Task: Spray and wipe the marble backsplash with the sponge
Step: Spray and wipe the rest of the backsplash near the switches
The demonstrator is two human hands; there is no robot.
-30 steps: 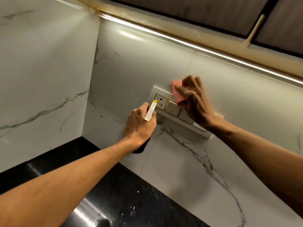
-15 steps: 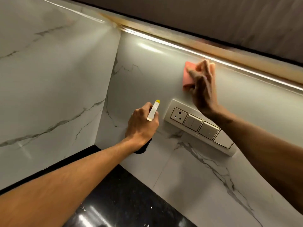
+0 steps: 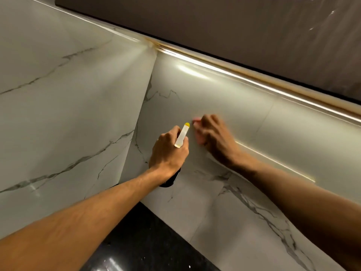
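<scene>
The white marble backsplash (image 3: 224, 98) with grey veins runs from a corner to the right. My right hand (image 3: 216, 136) presses a pink sponge (image 3: 197, 132) flat against it; only the sponge's blurred left edge shows past my fingers. My left hand (image 3: 168, 153) grips a dark spray bottle (image 3: 172, 179), whose white nozzle with a yellow tip (image 3: 182, 134) points up at the wall just left of the sponge. Most of the bottle is hidden by my hand.
A second marble wall (image 3: 68, 114) meets the backsplash at the corner on the left. A black stone countertop (image 3: 148, 243) lies below. A lit gold strip (image 3: 254, 75) and dark cabinet (image 3: 234, 26) run above. My right forearm hides the switch panel.
My right hand slid the sponge from above the switch panel down and left toward the corner, close to the nozzle. The view shifted left; my left hand kept its grip on the bottle.
</scene>
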